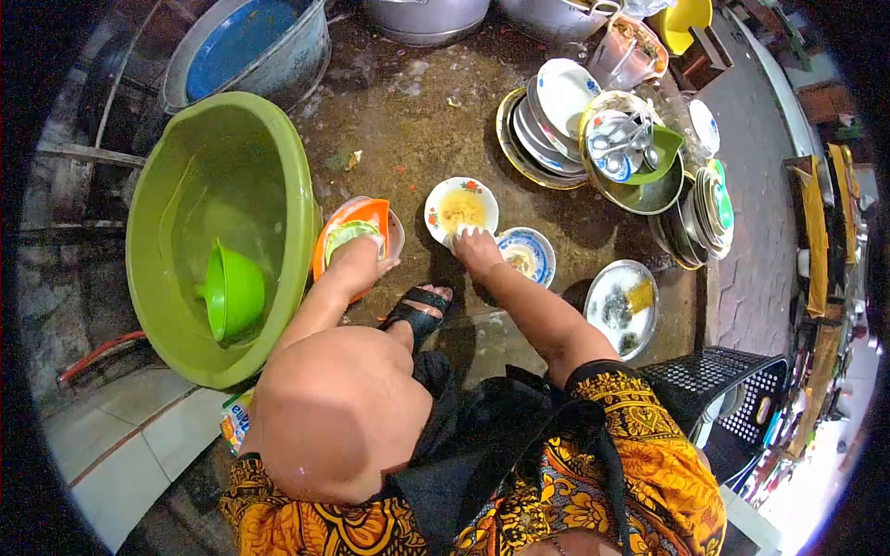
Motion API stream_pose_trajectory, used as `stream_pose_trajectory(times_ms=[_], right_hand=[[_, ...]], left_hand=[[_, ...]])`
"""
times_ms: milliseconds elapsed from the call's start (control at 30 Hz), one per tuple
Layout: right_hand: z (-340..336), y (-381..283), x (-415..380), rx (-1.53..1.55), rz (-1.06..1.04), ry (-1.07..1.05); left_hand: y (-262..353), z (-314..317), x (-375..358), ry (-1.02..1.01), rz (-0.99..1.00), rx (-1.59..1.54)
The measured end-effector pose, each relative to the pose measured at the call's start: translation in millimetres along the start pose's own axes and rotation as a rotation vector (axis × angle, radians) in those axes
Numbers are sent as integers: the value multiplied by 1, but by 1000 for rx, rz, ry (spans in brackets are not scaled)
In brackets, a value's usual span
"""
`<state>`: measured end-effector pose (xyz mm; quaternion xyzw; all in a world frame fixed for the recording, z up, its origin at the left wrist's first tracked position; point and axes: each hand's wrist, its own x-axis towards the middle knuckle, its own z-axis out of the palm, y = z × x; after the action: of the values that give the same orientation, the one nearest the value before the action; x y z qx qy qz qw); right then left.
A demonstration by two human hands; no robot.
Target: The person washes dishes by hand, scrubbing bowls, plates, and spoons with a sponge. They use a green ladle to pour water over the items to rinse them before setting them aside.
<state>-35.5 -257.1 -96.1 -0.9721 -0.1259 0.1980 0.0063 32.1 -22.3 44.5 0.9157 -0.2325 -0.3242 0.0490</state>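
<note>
My left hand (357, 264) is closed at the edge of a pale green bowl (348, 233), whose shape it partly covers. That bowl sits inside an orange bowl (374, 213), with another pale dish edge showing beside it. With my right hand (475, 246) I grip the near rim of a white flowered plate (448, 197) holding yellowish liquid and bits of food. Just right of that hand stands a blue-and-white bowl (542, 243) with food scraps in it. Farther right, a round metal tray (612, 278) carries a yellow sponge (640, 296) and a dark scouring pad (628, 343).
Left of me is a big green basin (301, 185) of water with a bright green dipper (239, 296) in it. Stacked plates (561, 83), a metal bowl with spoons (630, 148) and pots (426, 23) stand beyond. A black crate (686, 371) is at right.
</note>
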Motion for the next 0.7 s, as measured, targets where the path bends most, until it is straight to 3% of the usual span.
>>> stream_pose_trajectory(times_ms=[33, 100, 133, 167, 200, 233, 267, 333, 367, 433, 533, 600, 700], right_hand=[[3, 2, 0, -5, 0, 0], [12, 5, 1, -164, -45, 251], [8, 9, 4, -168, -51, 254], [-1, 13, 7, 13, 0, 86], [-11, 18, 10, 194, 50, -83], [-19, 24, 12, 390, 182, -53], [-23, 33, 16, 386, 177, -55], [-25, 49, 19, 647, 554, 256], [-27, 53, 18, 640, 551, 251], [-40, 59, 18, 743, 706, 262], [-36, 63, 23, 743, 656, 264], [-32, 62, 27, 756, 712, 249], [-26, 63, 28, 760, 778, 227]], left_hand=[[5, 2, 5, 3, 29, -169], [12, 14, 19, 12, 56, -344], [12, 29, 32, 14, 112, -606], [13, 43, 42, 13, 168, -868], [16, 55, 52, 17, 165, -871], [21, 62, 60, -85, 110, -1072], [25, 69, 68, -193, 53, -1272], [41, 70, 76, -107, 57, -1161], [46, 68, 80, -24, 65, -1041], [34, 112, 123, -29, 82, -1160], [31, 121, 143, 14, 19, -1278], [30, 97, 130, -214, -187, -1373], [24, 119, 141, -168, -226, -1521]])
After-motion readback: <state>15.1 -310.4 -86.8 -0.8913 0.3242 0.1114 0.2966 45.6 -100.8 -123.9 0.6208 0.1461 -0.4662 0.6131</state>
